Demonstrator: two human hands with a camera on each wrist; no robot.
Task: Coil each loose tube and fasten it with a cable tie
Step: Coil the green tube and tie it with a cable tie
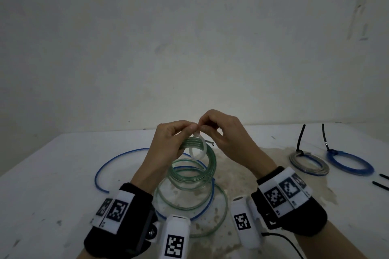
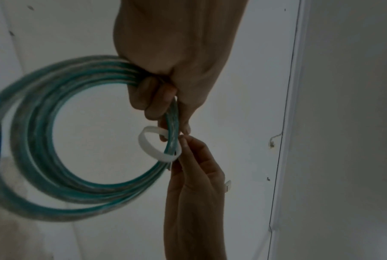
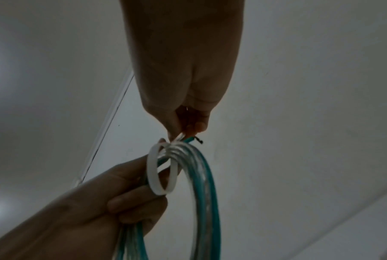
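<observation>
Held above the tabletop (image 1: 63, 174) in the left hand (image 1: 168, 143), fingers curled round the green tube coil (image 1: 192, 169) to stop it springing apart, while right hand (image 1: 223, 132) pinched the white cable tie (image 1: 197, 149), likely to cinch it.

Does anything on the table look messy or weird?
Yes. A brownish, blotchy stain spreads across the white table under the hands, like something spilled or worn. The green tube also sags in uneven loops below the left hand, not neatly coiled yet.

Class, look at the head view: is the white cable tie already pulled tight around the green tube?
No, the white cable tie hangs as a loose loop around the green tube.
</observation>
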